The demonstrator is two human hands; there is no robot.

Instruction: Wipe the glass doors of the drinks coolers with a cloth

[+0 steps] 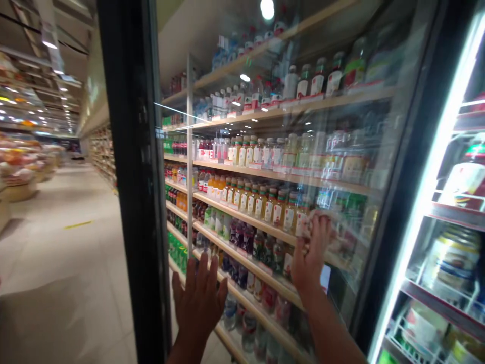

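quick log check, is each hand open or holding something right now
Left hand: open, fingers raised, nothing visible in it.
Right hand: fingers extended at the glass door; cannot tell whether it holds anything.

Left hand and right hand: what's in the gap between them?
In the head view, between the left hand and right hand, drink bottles and pale shelf edges show in or through the glass pane.

A glass door (261, 172) stands before left hand (199, 293) and right hand (312, 253).
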